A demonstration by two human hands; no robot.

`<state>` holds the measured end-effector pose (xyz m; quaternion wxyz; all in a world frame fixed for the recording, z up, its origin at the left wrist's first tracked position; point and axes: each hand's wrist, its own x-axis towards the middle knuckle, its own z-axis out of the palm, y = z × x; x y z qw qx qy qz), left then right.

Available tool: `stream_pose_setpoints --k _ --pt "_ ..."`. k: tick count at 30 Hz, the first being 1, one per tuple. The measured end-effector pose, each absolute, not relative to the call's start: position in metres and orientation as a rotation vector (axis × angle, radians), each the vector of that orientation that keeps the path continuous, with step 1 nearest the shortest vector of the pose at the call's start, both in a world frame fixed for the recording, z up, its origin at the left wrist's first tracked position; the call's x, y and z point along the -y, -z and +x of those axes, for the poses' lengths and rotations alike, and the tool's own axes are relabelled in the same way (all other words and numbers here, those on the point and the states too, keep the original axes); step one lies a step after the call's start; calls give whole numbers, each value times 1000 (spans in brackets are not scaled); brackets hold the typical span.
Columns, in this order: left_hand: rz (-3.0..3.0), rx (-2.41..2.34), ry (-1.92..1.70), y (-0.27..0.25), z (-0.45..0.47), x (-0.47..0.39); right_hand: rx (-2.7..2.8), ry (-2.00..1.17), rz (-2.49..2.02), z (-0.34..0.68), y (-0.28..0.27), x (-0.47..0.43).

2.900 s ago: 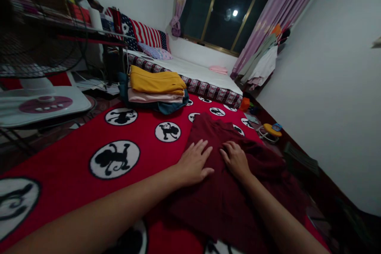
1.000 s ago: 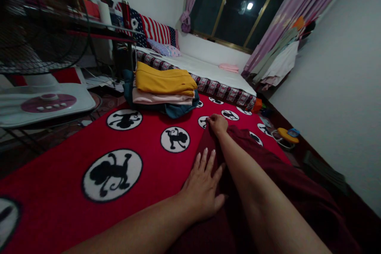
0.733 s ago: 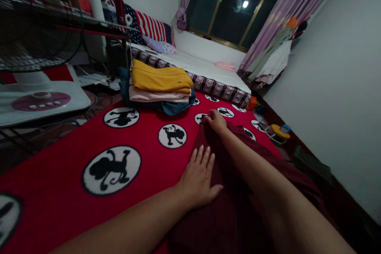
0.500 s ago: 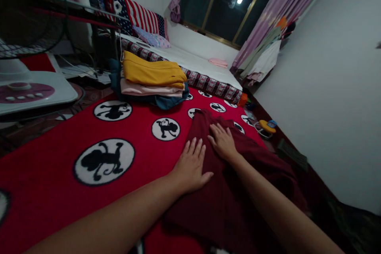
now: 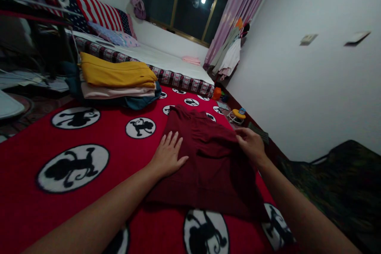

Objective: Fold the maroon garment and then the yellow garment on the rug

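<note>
A dark maroon garment [image 5: 205, 166] lies spread on a red blanket [image 5: 119, 174] printed with black monkeys in white circles. My left hand [image 5: 168, 154] rests flat on the garment's left side, fingers apart. At its right edge, my right hand [image 5: 251, 145] is closed, pinching the cloth between thumb and fingers. Wrinkles run across the cloth near that hand, while the lower part lies smoother. What kind of garment it is I cannot make out.
A folded stack with a yellow garment [image 5: 119, 70] on top sits at the back left. Beyond it stands a bed or bench with a white top [image 5: 166, 57]. A small yellow stool [image 5: 239, 114] is by the right wall, and a dark patterned cover [image 5: 336, 182] lies at right.
My right hand has moved from the middle of the garment to its right edge and gripped it. The cloth has been spread out rightward. My view has turned right.
</note>
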<state>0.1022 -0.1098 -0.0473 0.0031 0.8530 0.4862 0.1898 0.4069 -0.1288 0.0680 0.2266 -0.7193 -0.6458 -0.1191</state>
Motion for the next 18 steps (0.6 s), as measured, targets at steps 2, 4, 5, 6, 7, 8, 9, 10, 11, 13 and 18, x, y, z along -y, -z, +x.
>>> stream_pose_setpoints --k 2,4,5,6,7,8,9,10,11,13,18 --pt "2675 -1537 -601 48 103 109 1629 357 -2212 434 -72 148" --pt "2681 -1534 -605 49 103 109 1598 276 -2383 450 -68 162" --pt "2684 -1534 -609 49 103 109 1622 220 -2433 453 -65 167" --pt "2685 -1534 -615 49 103 109 1658 176 -2462 453 -60 171" --pt "2686 -1535 -621 49 103 108 1694 158 -2475 451 -55 174" --pt "2687 -1535 -628 50 103 108 1714 170 -2484 448 -51 175" --pt "2689 -1534 -634 50 103 108 1719 204 -2484 445 -47 175" --pt "2691 -1533 -640 50 103 108 1708 246 -2477 443 -44 174" --pt "2693 -1532 -647 51 103 108 1678 289 -2463 441 -42 172" --pt "2696 -1527 -665 52 102 108 1565 361 -2382 443 -41 166" --pt "2667 -1504 -711 54 102 108 1136 146 -1783 457 -36 135"
